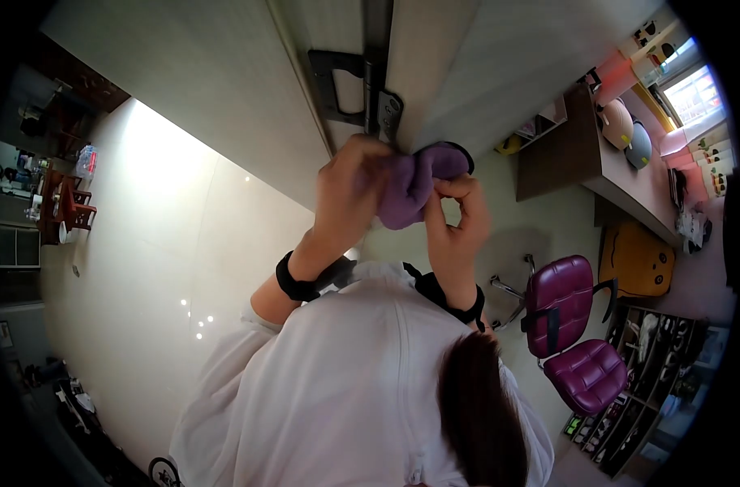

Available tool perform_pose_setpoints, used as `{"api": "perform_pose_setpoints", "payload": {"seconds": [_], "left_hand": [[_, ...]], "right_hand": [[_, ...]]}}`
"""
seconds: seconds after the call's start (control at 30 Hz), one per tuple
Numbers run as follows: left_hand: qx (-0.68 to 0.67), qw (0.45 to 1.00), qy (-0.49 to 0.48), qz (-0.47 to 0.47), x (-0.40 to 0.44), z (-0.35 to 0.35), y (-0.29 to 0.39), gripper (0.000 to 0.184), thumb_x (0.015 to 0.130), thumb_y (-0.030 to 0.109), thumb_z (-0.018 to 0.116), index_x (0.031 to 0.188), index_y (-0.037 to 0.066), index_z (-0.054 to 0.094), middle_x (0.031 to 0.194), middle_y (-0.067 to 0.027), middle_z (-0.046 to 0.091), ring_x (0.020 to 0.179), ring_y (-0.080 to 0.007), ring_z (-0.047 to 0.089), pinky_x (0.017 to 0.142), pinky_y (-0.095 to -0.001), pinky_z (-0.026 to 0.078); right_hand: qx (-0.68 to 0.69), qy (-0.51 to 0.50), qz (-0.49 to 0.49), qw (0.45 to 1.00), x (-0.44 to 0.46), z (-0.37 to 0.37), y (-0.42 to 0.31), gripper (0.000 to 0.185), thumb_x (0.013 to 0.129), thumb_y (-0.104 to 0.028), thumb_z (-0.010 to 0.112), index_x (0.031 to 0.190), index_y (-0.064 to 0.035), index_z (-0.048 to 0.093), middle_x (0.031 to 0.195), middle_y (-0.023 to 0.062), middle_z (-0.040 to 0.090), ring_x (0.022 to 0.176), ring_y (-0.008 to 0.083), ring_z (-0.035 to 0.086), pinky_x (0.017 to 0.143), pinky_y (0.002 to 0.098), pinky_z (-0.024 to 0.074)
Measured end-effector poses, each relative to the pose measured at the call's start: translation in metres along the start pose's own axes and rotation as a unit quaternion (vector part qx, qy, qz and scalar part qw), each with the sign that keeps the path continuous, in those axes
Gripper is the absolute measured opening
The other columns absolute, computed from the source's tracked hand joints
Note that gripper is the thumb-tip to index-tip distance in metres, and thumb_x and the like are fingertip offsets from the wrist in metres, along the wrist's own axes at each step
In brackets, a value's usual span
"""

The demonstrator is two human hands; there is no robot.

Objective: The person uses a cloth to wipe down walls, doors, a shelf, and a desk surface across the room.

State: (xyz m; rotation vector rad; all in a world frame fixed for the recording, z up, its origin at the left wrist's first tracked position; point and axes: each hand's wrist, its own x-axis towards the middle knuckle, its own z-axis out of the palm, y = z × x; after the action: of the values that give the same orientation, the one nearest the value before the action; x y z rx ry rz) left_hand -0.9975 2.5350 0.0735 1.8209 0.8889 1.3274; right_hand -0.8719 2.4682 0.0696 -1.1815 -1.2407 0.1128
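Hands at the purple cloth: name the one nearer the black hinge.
The left hand: it is close to the hinge, while the right hand is farther off.

At the grip, the left hand is blurred, its fingertips unclear against the cloth; above, the door leaves the top edge.

No legible txt or nos

Pale, glossy floor shines at nine o'clock. A purple chair sits at four o'clock; a bright window and brown desk lie toward two.
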Motion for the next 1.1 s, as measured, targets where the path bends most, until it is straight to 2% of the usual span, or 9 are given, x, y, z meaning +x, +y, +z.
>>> {"api": "perform_pose_setpoints", "payload": {"seconds": [0.1,0.2,0.23,0.3,0.4,0.53,0.63,0.83,1.1], "left_hand": [[-0.004,1.000,0.007,0.014,-0.002,0.003,-0.006,0.019,0.077,-0.004,0.064,0.092,0.003,0.055,0.082,-0.0109,0.063,0.071,-0.0224,0.064,0.062,-0.0309,0.050],[-0.023,0.999,0.015,-0.031,-0.012,0.010,-0.018,0.018,0.078,-0.003,0.063,0.092,0.004,0.054,0.079,-0.0114,0.064,0.070,-0.0235,0.065,0.061,-0.0319,0.050],[-0.031,0.998,-0.004,-0.057,-0.015,0.011,-0.020,0.018,0.079,-0.004,0.062,0.092,0.003,0.052,0.081,-0.0094,0.061,0.070,-0.0200,0.061,0.063,-0.0298,0.049],[-0.046,0.992,-0.038,-0.108,-0.021,0.010,-0.025,0.018,0.080,-0.007,0.058,0.090,0.002,0.046,0.084,-0.0052,0.055,0.071,-0.0130,0.053,0.065,-0.0257,0.045],[-0.018,0.992,-0.042,-0.119,-0.033,0.014,-0.043,0.015,0.082,0.000,0.059,0.094,0.004,0.051,0.075,-0.0127,0.064,0.069,-0.0248,0.066,0.061,-0.0327,0.050],[0.000,0.998,-0.047,-0.041,-0.033,0.012,-0.034,0.017,0.080,-0.001,0.059,0.094,0.003,0.050,0.074,-0.0137,0.064,0.065,-0.0244,0.066,0.058,-0.0320,0.050],[-0.017,0.998,-0.054,-0.027,-0.026,0.009,-0.023,0.018,0.079,-0.001,0.061,0.093,0.002,0.050,0.072,-0.0143,0.063,0.063,-0.0238,0.066,0.056,-0.0311,0.050],[-0.049,0.995,-0.042,-0.075,-0.023,0.018,-0.028,0.020,0.078,0.002,0.064,0.089,0.002,0.047,0.069,-0.0141,0.062,0.063,-0.0239,0.066,0.056,-0.0308,0.051],[0.025,0.993,-0.053,-0.103,-0.048,0.031,-0.066,0.020,0.078,0.007,0.064,0.087,0.003,0.047,0.068,-0.0136,0.061,0.062,-0.0258,0.064,0.056,-0.0325,0.050]], "right_hand": [[0.013,-0.016,0.042,0.999,-0.004,0.000,0.000,0.011,0.075,0.004,0.065,0.081,-0.0014,0.058,0.068,0.0074,0.057,0.057,0.0138,0.054,0.054,0.0238,0.0413],[0.036,-0.027,0.098,0.994,-0.014,0.000,0.007,0.011,0.076,0.003,0.065,0.083,-0.0012,0.057,0.067,0.0075,0.059,0.056,0.0144,0.057,0.053,0.0240,0.0433],[0.045,-0.031,0.117,0.992,-0.019,0.001,0.011,0.012,0.076,0.003,0.065,0.083,-0.0012,0.057,0.066,0.0076,0.059,0.056,0.0146,0.058,0.052,0.0242,0.0440],[-0.001,-0.043,0.075,0.996,-0.023,0.000,0.021,0.013,0.076,0.002,0.066,0.084,-0.0011,0.057,0.064,0.0077,0.060,0.054,0.0162,0.060,0.050,0.0249,0.0446],[-0.070,-0.081,0.044,0.993,-0.026,-0.007,0.035,0.014,0.074,0.002,0.066,0.084,-0.0012,0.057,0.063,0.0081,0.061,0.053,0.0185,0.061,0.049,0.0266,0.0459],[-0.134,-0.084,-0.014,0.987,-0.022,-0.013,0.026,0.016,0.072,0.002,0.066,0.084,-0.0018,0.057,0.063,0.0086,0.061,0.054,0.0210,0.062,0.050,0.0281,0.0478],[-0.112,-0.052,-0.016,0.992,-0.019,-0.012,0.020,0.015,0.072,0.003,0.065,0.085,-0.0019,0.057,0.065,0.0092,0.061,0.056,0.0209,0.063,0.051,0.0285,0.0488],[-0.076,-0.043,0.087,0.992,-0.011,-0.005,0.010,0.015,0.074,0.003,0.061,0.087,-0.0014,0.056,0.070,0.0108,0.063,0.059,0.0220,0.064,0.053,0.0293,0.0492],[-0.159,-0.105,0.195,0.962,-0.031,-0.006,0.038,0.012,0.080,-0.008,0.062,0.091,-0.0065,0.057,0.071,0.0181,0.062,0.059,0.0336,0.061,0.053,0.0375,0.0474]]}}
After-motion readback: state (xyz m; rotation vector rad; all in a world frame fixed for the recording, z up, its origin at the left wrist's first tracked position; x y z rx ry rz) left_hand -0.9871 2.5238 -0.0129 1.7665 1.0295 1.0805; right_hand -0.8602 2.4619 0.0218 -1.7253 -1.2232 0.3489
